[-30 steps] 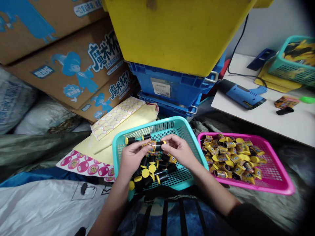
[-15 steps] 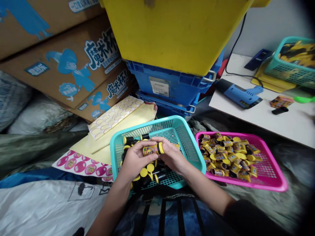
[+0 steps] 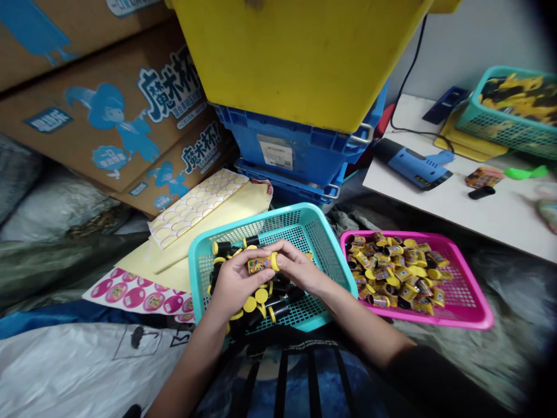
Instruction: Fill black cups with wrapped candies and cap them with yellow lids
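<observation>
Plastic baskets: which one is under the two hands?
The nearer turquoise basket, holding yellow-capped black tubes; the pink basket lies to its right, and the other turquoise basket stands farther off, at upper right.

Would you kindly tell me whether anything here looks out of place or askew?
A black tube lies loose on the white table, away from the similar tubes in the nearer teal basket, and no yellow cap shows on it. The sticker sheets also lie askew, overlapping at different angles.
</observation>
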Action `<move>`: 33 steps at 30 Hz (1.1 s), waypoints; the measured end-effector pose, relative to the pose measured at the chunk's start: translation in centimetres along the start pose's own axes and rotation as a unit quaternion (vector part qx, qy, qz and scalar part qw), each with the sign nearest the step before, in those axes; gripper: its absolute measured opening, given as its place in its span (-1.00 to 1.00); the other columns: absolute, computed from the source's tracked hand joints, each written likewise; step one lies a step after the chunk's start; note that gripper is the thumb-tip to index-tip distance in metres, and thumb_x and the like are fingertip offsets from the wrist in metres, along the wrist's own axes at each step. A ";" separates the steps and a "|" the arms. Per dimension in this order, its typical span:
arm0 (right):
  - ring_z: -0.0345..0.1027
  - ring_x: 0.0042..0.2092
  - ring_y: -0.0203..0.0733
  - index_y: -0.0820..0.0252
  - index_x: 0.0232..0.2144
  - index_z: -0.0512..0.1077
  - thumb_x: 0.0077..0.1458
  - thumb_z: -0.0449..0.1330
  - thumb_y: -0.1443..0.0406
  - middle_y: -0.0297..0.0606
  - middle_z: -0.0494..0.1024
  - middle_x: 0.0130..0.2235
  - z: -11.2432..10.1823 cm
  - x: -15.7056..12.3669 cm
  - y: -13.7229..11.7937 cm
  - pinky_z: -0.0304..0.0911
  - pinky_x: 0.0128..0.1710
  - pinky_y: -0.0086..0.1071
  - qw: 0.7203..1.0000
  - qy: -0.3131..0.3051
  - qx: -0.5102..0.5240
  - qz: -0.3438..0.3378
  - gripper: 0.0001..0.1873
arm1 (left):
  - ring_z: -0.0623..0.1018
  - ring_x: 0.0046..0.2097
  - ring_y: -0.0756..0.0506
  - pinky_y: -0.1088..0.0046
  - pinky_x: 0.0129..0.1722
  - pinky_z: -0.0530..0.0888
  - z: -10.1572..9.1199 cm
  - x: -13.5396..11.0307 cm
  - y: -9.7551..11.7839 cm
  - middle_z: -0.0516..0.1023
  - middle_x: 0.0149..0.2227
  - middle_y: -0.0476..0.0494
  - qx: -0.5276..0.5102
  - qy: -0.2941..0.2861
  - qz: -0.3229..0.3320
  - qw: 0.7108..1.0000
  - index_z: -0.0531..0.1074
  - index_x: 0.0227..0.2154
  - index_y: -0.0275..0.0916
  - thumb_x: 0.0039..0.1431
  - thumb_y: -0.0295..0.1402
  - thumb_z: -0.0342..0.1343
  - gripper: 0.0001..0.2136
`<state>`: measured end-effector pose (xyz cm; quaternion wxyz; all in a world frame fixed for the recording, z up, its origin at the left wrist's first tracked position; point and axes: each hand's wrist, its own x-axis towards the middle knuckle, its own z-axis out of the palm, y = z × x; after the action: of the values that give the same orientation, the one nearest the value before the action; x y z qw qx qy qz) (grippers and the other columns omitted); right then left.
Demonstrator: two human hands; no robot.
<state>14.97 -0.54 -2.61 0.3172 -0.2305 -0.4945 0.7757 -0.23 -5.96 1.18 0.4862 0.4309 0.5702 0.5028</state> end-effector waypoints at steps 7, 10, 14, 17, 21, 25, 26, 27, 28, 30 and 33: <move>0.38 -0.16 -0.19 0.08 -0.12 0.35 0.02 0.24 0.06 -0.24 0.46 -0.13 0.2 -1.7 -2.0 0.32 -0.18 -0.30 0.985 0.090 -0.134 -0.057 -0.60 | 0.44 0.05 -0.16 0.31 -0.07 0.52 0.4 -0.1 0.0 0.31 0.07 -0.16 0.113 -0.067 0.086 0.988 0.47 -0.07 -0.06 0.01 -0.36 0.23 -0.64; 0.41 -0.22 -0.19 0.13 -0.18 0.40 0.06 0.21 0.09 -0.24 0.50 -0.20 -2.4 -4.8 -4.7 0.32 -0.18 -0.29 0.940 0.188 -0.274 -0.074 -0.67 | 0.54 -0.08 -0.11 0.32 -0.15 0.56 0.1 -0.1 -0.3 0.16 0.21 -0.18 0.108 -0.074 0.038 0.991 0.29 0.11 -0.01 0.03 -0.31 0.22 -0.47; 0.41 -0.12 -0.04 0.13 -0.14 0.44 0.11 0.14 0.07 -0.15 0.53 -0.14 -8.8 -11.7 -9.7 0.28 -0.07 -0.15 0.786 0.295 -0.539 0.062 -0.66 | 0.57 -0.16 -0.14 0.32 -0.18 0.54 -1.0 0.5 -1.0 0.47 -0.01 -0.22 0.176 -0.063 -0.010 0.982 0.46 -0.08 -0.17 0.08 -0.19 0.14 -0.66; 0.39 -0.09 0.19 0.27 -0.06 0.42 0.07 0.15 0.05 0.04 0.53 -0.14 -12.3 -14.9 -11.1 0.22 -0.07 0.06 0.627 0.352 -0.666 0.199 -0.51 | 0.59 -0.19 -0.17 0.33 -0.21 0.53 -1.3 0.8 -1.2 0.58 -0.16 -0.21 0.256 -0.099 -0.029 0.961 0.49 -0.11 -0.19 0.11 -0.14 0.09 -0.66; 0.40 -0.06 0.05 0.21 -0.03 0.40 0.16 0.09 0.11 -0.03 0.52 -0.08 -10.9 -11.2 -8.3 0.26 -0.04 -0.10 0.695 0.285 -0.656 0.082 -0.59 | 0.56 -0.12 -0.19 0.27 -0.07 0.45 -0.7 1.5 -1.4 0.58 -0.10 -0.18 0.378 -0.116 0.017 0.918 0.52 -0.13 -0.15 0.15 -0.21 0.05 -0.71; 0.44 -0.17 -0.10 0.17 -0.21 0.48 0.15 0.13 0.29 -0.15 0.56 -0.18 -6.0 -3.6 -3.6 0.29 -0.13 -0.26 0.780 0.105 -0.613 0.076 -0.82 | 0.52 -0.06 -0.21 0.26 -0.02 0.39 -0.2 2.3 -2.0 0.58 -0.10 -0.21 0.428 -0.159 0.044 0.889 0.52 -0.12 -0.17 0.18 -0.31 0.00 -0.72; 0.43 -0.16 -0.09 0.20 -0.24 0.49 0.14 0.13 0.34 -0.12 0.56 -0.19 -5.1 -2.1 -2.6 0.27 -0.13 -0.27 0.768 0.072 -0.630 0.091 -0.84 | 0.52 -0.06 -0.21 0.26 -0.02 0.39 -0.2 2.4 -2.4 0.58 -0.10 -0.22 0.438 -0.167 0.046 0.882 0.53 -0.14 -0.18 0.17 -0.34 0.01 -0.73; 0.42 -0.15 -0.07 0.21 -0.25 0.49 0.14 0.12 0.36 -0.10 0.56 -0.19 -4.5 -1.0 -1.8 0.26 -0.13 -0.27 0.756 0.057 -0.645 0.100 -0.84 | 0.52 -0.06 -0.23 0.26 -0.03 0.39 -0.2 2.4 -2.8 0.58 -0.10 -0.23 0.452 -0.172 0.049 0.874 0.54 -0.16 -0.18 0.14 -0.36 0.03 -0.75; 0.42 -0.13 -0.06 0.22 -0.25 0.49 0.14 0.11 0.36 -0.08 0.56 -0.19 -4.1 -0.1 -1.2 0.25 -0.13 -0.26 0.747 0.049 -0.655 0.103 -0.83 | 0.51 -0.06 -0.24 0.26 -0.05 0.39 -0.2 2.3 -3.3 0.59 -0.12 -0.25 0.470 -0.175 0.051 0.864 0.55 -0.19 -0.19 0.11 -0.38 0.07 -0.77; 0.40 -0.11 -0.05 0.19 -0.23 0.49 0.17 0.10 0.31 -0.10 0.56 -0.19 -3.7 0.6 -0.7 0.24 -0.14 -0.26 0.751 0.051 -0.652 0.091 -0.81 | 0.50 -0.09 -0.27 0.28 -0.14 0.41 -0.3 2.2 -4.3 0.61 -0.19 -0.26 0.506 -0.175 0.051 0.843 0.56 -0.27 -0.20 0.04 -0.43 0.14 -0.81; 0.40 -0.12 -0.10 0.15 -0.23 0.49 0.18 0.10 0.26 -0.17 0.57 -0.21 -3.2 0.2 -1.2 0.22 -0.15 -0.31 0.782 0.064 -0.617 0.060 -0.81 | 0.52 -0.21 -0.22 0.36 -0.25 0.42 -0.5 1.8 -5.4 0.60 -0.35 -0.23 0.528 -0.165 0.048 0.832 0.56 -0.38 -0.20 0.07 -0.44 0.11 -0.88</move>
<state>17.33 1.98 -2.84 0.0915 -0.4556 -0.8310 0.3059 -1.02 -4.89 -4.35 0.2471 0.7250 0.6391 0.0696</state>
